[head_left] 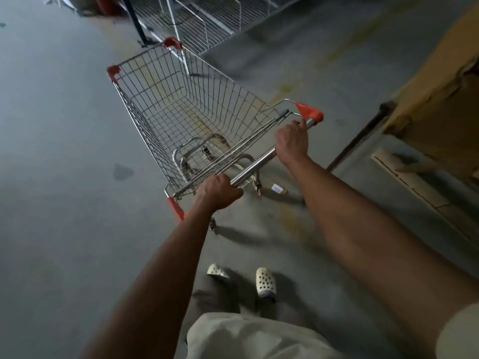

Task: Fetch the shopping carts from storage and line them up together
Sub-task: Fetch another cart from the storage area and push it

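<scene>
Underfoot, the grey concrete floor (51,177) fills most of the view. On it stands the silver wire shopping cart with orange plastic corner caps (166,99), its basket empty and its front end pointing away from the person.

To the right of the cart, well apart from it, is a big brown cardboard box (435,73) with a torn edge, and a dark thin bar (360,141) leans at its foot. Just beyond the cart's front right corner lie white wire racks (207,24), and a dark pole (134,19) stands beside them. These are directly ahead of the cart. Whether the corner touches the racks, I cannot tell.

At the near end of the cart, both hands hold the round metal handle bar (256,163). The left hand (219,190) grips the bar near its left end, fingers (230,183) curled fully over it. The right hand (291,143) grips near the right end, just beside the orange cap, fingers (298,124) wrapped round the bar.

Behind the cart, two white perforated clogs (265,281) are on the floor. Left of the cart is a small dark stain (123,172).
</scene>
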